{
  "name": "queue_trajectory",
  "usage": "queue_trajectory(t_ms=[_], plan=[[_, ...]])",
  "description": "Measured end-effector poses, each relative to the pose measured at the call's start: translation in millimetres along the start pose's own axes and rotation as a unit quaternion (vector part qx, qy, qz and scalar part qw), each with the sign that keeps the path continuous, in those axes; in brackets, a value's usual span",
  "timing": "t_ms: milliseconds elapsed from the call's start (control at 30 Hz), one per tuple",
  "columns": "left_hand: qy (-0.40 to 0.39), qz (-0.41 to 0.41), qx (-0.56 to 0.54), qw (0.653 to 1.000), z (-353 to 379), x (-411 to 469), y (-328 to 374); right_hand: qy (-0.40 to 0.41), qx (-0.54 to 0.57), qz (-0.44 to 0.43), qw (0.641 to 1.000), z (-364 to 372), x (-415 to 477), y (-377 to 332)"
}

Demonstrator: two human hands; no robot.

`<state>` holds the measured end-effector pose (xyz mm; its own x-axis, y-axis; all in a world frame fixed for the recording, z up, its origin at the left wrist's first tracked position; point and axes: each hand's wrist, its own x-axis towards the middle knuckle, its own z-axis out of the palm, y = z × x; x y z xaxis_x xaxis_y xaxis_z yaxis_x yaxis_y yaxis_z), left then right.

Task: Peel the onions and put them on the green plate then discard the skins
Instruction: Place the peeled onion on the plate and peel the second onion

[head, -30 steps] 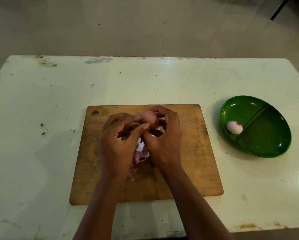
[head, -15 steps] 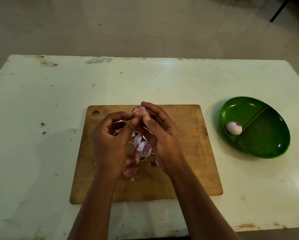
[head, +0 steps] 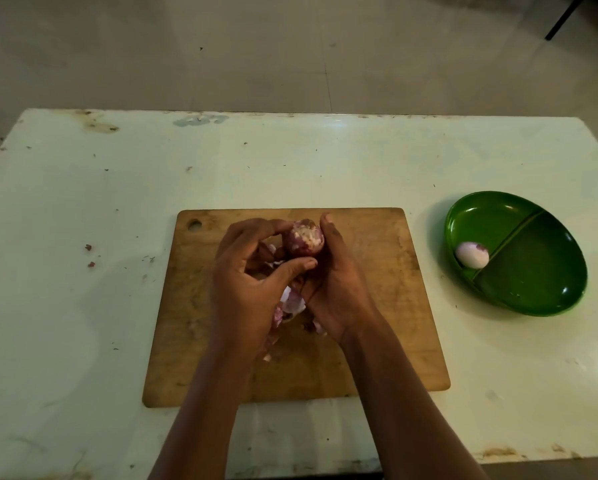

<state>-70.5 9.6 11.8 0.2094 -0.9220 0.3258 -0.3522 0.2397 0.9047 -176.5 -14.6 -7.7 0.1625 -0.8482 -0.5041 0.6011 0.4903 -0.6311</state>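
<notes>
Onion in hand: the onion (head: 303, 237) is being held just above the far half of the cutting board (head: 377, 306), purple patches clinging between pale bare spots.
Left hand: the left hand (head: 245, 282) is curling round its near side, thumb pressing on it.
Right hand: the right hand (head: 335, 289) is cupping it from the right.
Done: one peeled onion (head: 472, 254) is sitting in the green plate (head: 532, 282), left compartment, against the divider.
Left to do: I'd judge this one partway peeled; plating is waiting, and the skins (head: 292, 303) piling on the board are waiting for discarding.
Bench: the bench (head: 83, 306) is carrying board and plate apart.
</notes>
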Motion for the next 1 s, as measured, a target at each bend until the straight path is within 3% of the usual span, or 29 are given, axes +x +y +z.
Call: queue_trajectory(t_ms=[633, 1000], plan=[[-0.041, 0.046, 0.013, 0.998, -1.6, -0.2, -14.7, 0.036, -0.063, -0.017, 0.997, 0.7, 0.9, -2.4], [-0.040, 0.048, 0.014, 0.998, 1.6, -3.8, -13.2, 0.061, 0.081, -0.016, 0.995, -5.2, 2.8, -9.2]])
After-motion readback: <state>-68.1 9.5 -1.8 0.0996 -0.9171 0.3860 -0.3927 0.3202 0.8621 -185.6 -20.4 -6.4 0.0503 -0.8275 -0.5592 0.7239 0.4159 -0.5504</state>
